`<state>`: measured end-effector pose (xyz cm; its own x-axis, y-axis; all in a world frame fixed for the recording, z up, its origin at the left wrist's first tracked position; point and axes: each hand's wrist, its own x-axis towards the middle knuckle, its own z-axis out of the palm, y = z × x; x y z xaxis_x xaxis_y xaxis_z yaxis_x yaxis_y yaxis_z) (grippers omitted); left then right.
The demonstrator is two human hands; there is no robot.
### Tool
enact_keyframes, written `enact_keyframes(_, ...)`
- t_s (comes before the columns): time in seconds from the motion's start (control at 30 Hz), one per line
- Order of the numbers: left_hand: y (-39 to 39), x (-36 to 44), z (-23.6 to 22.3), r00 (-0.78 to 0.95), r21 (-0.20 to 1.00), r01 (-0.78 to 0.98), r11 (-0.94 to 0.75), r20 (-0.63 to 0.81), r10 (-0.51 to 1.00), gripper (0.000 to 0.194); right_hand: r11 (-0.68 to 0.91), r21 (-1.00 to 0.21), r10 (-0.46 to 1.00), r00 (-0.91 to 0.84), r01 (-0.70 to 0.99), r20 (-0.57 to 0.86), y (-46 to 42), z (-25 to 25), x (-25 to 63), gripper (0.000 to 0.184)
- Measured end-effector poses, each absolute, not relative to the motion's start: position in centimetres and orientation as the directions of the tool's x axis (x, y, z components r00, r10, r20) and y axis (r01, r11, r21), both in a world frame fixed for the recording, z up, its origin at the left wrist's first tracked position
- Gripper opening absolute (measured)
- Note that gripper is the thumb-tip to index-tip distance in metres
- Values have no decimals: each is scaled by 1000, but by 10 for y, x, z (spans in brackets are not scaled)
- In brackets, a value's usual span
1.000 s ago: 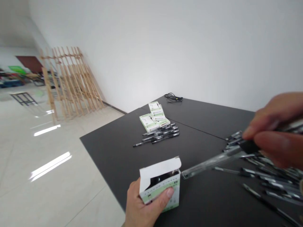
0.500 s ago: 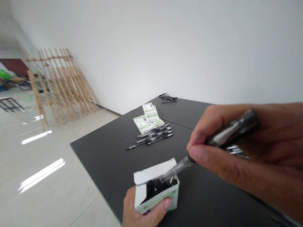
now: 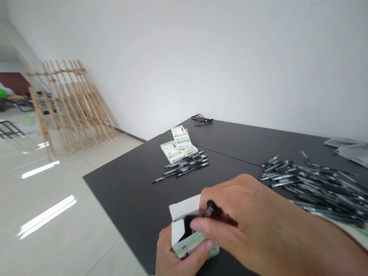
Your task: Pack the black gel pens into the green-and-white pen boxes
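My left hand (image 3: 172, 255) grips a small white and green carton (image 3: 184, 230) at the near edge of the black table (image 3: 129, 191), its top flap open. My right hand (image 3: 247, 218) is closed over the carton's mouth, fingers pinched on a black pen (image 3: 211, 209) whose cap end pokes out between them; most of the pen is hidden inside the carton and under my fingers. A large heap of loose black pens (image 3: 313, 182) lies on the table to the right of my right hand.
Farther back lie three flat white and green cartons (image 3: 178, 143) with a short row of pens (image 3: 184, 166) in front of them. A black cable (image 3: 202, 119) sits near the wall. Clear plastic bags (image 3: 347, 147) lie at far right. A wooden lattice (image 3: 63, 103) leans against the wall.
My right hand brought the pen from the heap on the right down to the carton and pushed it in, so only its cap end shows. My left hand kept holding the carton.
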<state>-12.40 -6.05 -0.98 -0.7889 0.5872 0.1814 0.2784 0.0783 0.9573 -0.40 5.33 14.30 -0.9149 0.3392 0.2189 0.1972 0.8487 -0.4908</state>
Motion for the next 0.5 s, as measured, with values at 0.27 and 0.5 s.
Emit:
enact_keyframes(0.27, -60, -124, -8, -756, 956, 282, 86, 166, 634, 39, 898, -421, 262, -927, 131, 269, 57, 140, 2, 22)
enact_keyframes(0.5, -59, -120, -9, -746, 922, 386, 41, 285, 601, 32, 909, -403, 235, -927, 103, 293, 52, 142, 4, 13)
